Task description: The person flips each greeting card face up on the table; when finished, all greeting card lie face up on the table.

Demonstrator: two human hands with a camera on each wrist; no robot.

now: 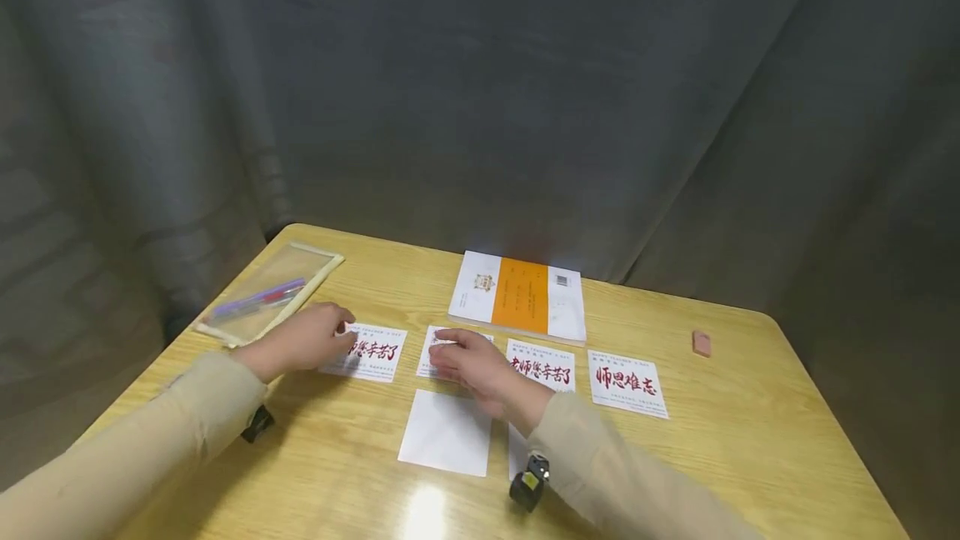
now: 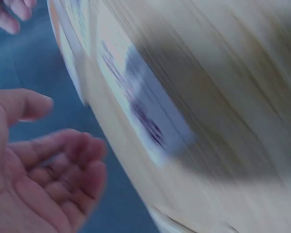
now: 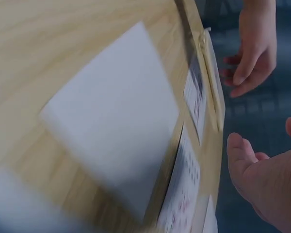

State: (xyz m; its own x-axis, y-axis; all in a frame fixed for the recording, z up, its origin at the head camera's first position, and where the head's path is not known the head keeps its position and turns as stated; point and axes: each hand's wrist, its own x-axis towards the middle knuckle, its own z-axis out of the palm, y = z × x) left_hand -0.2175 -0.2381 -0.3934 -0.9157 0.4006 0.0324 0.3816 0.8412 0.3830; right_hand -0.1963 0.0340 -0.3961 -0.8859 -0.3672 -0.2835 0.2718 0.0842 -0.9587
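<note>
My left hand (image 1: 306, 342) hovers by the left end of a printed card (image 1: 378, 354) with red Chinese characters. In the left wrist view its fingers are loosely bent with nothing between them. My right hand (image 1: 476, 367) hangs over a second printed card (image 1: 425, 359), hiding much of it; in the right wrist view its thumb and fingers stand apart and hold nothing. Two more printed cards, one with its lower edge behind the right wrist (image 1: 542, 363) and one farther right (image 1: 628, 384), continue the row. Nearer me lie a blank white card (image 1: 446, 433) and another white one (image 1: 516, 450), mostly hidden by the right forearm.
Behind the cards lies a white book with an orange band (image 1: 520, 297). A mesh zip pouch (image 1: 303, 294) holding pens (image 1: 258, 298) is at the far left. A small pink eraser-like block (image 1: 701, 343) sits on the right. Dark curtains (image 1: 480, 107) hang behind the wooden table (image 1: 720, 440).
</note>
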